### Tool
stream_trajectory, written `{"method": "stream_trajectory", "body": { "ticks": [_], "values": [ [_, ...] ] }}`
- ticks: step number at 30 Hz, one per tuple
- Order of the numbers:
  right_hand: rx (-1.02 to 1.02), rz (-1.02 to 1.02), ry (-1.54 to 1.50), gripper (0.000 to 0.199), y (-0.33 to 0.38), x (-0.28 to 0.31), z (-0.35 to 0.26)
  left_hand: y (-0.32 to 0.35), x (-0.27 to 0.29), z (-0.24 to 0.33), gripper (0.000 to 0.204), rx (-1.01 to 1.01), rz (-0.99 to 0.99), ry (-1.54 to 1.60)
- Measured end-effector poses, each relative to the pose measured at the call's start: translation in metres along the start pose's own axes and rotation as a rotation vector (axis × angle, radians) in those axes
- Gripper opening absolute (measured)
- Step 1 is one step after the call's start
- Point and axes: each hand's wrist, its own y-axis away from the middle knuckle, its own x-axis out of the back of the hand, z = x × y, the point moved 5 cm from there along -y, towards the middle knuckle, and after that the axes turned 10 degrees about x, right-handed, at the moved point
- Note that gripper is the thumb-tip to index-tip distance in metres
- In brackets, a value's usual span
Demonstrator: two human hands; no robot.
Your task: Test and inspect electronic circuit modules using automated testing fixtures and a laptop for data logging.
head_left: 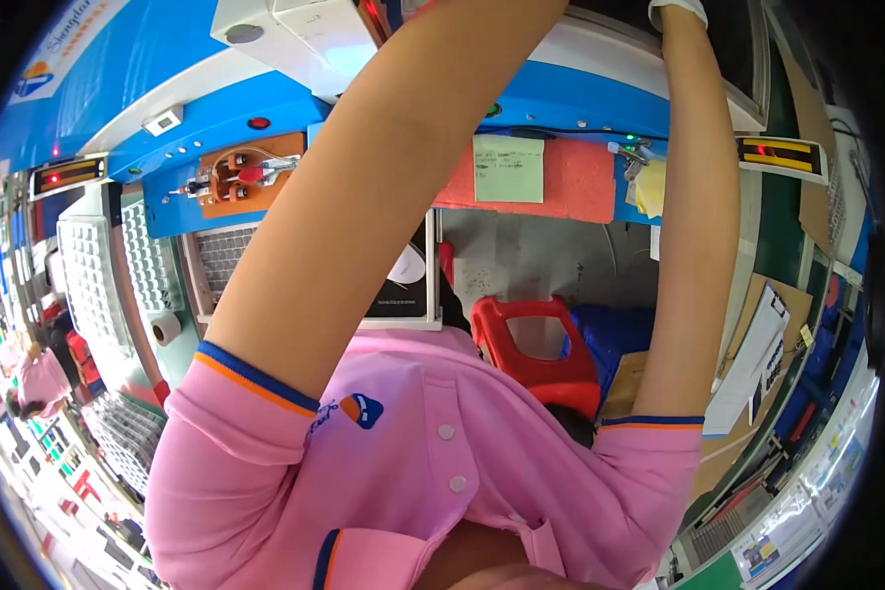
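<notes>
My left forearm [403, 128] stretches up across the blue machine and leaves the picture at the top edge, so the left hand is out of sight. Further right, my right forearm [698, 197] also reaches up. Only a white glove cuff of my right hand [680, 8] shows at the top edge, beside a dark opening in the machine; its fingers are cut off. Below the arms, a pale green note [508, 169] lies on a red mat [575, 182]. An orange-brown fixture [241, 182] with a red-handled clamp sits left of my left forearm.
Yellow-and-black sensor bars [782, 157] with red lights flank the machine. White compartment trays [93, 270] and a tape roll [165, 327] stand at left. A red stool [541, 344] is beneath the work surface. Another person in pink [39, 374] is at far left.
</notes>
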Motion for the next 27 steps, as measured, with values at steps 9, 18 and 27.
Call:
{"method": "stream_trajectory", "body": {
  "ticks": [9,18,27],
  "values": [
    [0.266,0.129,-0.224,0.017,-0.024,-0.019,0.017,-0.03,-0.011,-0.01,0.023,-0.317,0.494,0.686],
    [0.16,0.027,-0.057,0.015,-0.01,-0.01,-0.018,-0.023,0.01,-0.037,0.02,-0.387,0.219,1.816],
    [0.398,-0.072,0.131,0.015,-0.024,-0.051,0.026,0.229,-0.04,-0.127,0.029,-0.927,0.386,0.413]
  ]
}}
